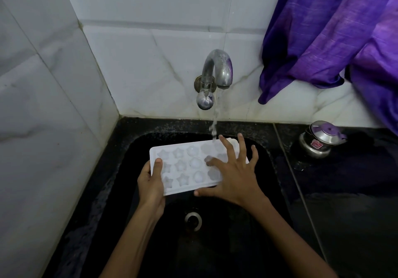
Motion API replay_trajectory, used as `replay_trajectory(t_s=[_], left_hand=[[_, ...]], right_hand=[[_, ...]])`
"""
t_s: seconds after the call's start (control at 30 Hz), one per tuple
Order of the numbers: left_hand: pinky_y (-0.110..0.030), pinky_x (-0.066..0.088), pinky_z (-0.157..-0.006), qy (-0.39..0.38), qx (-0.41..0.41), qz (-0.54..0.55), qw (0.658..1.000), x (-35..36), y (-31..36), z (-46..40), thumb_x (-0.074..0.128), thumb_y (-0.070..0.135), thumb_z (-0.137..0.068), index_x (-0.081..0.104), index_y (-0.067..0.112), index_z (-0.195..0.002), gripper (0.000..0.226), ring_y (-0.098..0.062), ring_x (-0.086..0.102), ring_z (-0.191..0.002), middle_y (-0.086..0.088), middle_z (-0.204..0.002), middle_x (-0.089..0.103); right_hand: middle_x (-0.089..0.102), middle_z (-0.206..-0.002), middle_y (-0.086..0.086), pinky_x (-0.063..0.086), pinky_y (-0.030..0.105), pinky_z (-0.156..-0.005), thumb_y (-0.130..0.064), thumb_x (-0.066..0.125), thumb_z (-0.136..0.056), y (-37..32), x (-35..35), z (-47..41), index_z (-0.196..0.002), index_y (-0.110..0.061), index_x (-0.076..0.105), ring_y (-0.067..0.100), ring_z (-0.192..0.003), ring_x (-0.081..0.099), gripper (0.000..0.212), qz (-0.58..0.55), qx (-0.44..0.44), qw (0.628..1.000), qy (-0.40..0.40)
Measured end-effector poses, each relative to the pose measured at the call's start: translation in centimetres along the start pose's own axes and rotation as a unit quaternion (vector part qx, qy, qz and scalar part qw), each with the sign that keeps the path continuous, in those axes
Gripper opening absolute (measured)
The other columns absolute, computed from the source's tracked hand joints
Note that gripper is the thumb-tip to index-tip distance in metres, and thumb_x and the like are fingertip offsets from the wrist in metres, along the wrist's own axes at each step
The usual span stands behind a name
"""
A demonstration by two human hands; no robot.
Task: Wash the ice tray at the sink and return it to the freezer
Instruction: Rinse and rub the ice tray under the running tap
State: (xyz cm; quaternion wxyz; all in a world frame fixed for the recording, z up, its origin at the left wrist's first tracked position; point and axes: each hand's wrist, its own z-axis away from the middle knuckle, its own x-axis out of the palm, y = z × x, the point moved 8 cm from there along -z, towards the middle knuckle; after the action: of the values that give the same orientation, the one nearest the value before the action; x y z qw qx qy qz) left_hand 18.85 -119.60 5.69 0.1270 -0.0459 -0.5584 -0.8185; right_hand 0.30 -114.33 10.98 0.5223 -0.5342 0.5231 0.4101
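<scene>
**Ice tray held under running water over the sink**

While water ran from the tap (217, 70), one white ice tray (183, 170) was held over the black sink (150, 245), above the middle of the basin and nearer its back edge. Its moulded cells, some star-shaped and some rounded, faced up in three rows; the exact number was hidden under the right hand. The left hand (150, 187) gripped the tray's left end, thumb on the top face and fingers wrapped underneath. The right hand (232, 174) lay spread over the tray's right half, fingers splayed and not closed on anything, its thumb along the tray's near edge and one fingertip pressed into a cell. The stream (215, 124) fell onto the tray's far right corner, just beside the right hand's fingers.

Below the tray, one round metal drain (193, 220) sat in the basin floor. On the dark worktop (355, 213) to the right of the sink, near its back edge, stood one small steel lidded pot (321, 140), well apart from the tray. One purple cloth (333, 29) hung over the white tiled wall (150, 62) at the back right corner, clear of the water.
</scene>
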Motion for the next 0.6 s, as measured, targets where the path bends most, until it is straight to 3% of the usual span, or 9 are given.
replay_trajectory(t_s=[0.07,0.23,0.37,0.5,0.6], left_hand=[[-0.032,0.054,-0.067,-0.002,0.001,0.000,1.000,0.4,0.1,-0.2,0.049,0.025,-0.097,0.059,0.014,-0.113,0.021,-0.019,0.066,-0.087,-0.003,-0.099,0.068],[-0.031,0.055,-0.066,-0.007,-0.004,0.007,1.000,1.1,0.3,-0.9,0.049,0.025,-0.097,0.060,0.015,-0.110,0.019,-0.019,0.066,-0.086,-0.003,-0.099,0.068],[-0.031,0.055,-0.066,-0.009,-0.006,0.004,1.000,1.1,0.0,-0.9,0.049,0.024,-0.097,0.060,0.015,-0.111,0.020,-0.019,0.066,-0.087,-0.004,-0.100,0.068],[-0.034,0.055,-0.070,-0.002,-0.019,0.008,1.000,0.9,-0.3,-0.8,0.049,0.024,-0.097,0.058,0.012,-0.119,0.027,-0.024,0.066,-0.093,-0.009,-0.108,0.067],[-0.033,0.054,-0.069,-0.004,-0.011,-0.001,1.000,0.7,-0.1,-0.8,0.049,0.024,-0.097,0.058,0.011,-0.121,0.028,-0.023,0.066,-0.092,-0.010,-0.110,0.067]], right_hand=[[0.029,-0.152,0.004,-0.016,0.055,-0.104,-0.099,0.032,-0.045,0.3,0.0,-0.4,-0.101,-0.045,0.060,0.037,-0.141,-0.003,0.082,0.004,0.008,1.000,0.021],[0.016,-0.158,0.002,-0.019,0.056,-0.102,-0.099,0.029,-0.045,0.9,-0.2,-1.1,-0.113,-0.047,0.057,0.035,-0.141,-0.012,0.089,0.012,0.013,0.999,0.043],[0.014,-0.158,0.000,-0.022,0.058,-0.102,-0.099,0.032,-0.044,1.0,-0.3,-1.2,-0.109,-0.047,0.059,0.035,-0.141,-0.017,0.088,0.018,0.004,0.999,0.029],[0.029,-0.154,0.006,-0.011,0.060,-0.104,-0.100,0.026,-0.046,1.1,-0.3,-1.1,-0.102,-0.045,0.062,0.040,-0.141,0.002,0.086,0.011,0.028,0.999,0.039],[0.034,-0.151,0.006,-0.010,0.059,-0.103,-0.099,0.027,-0.048,0.7,0.0,-1.1,-0.101,-0.046,0.063,0.040,-0.140,0.004,0.083,0.031,0.005,0.999,0.038]])
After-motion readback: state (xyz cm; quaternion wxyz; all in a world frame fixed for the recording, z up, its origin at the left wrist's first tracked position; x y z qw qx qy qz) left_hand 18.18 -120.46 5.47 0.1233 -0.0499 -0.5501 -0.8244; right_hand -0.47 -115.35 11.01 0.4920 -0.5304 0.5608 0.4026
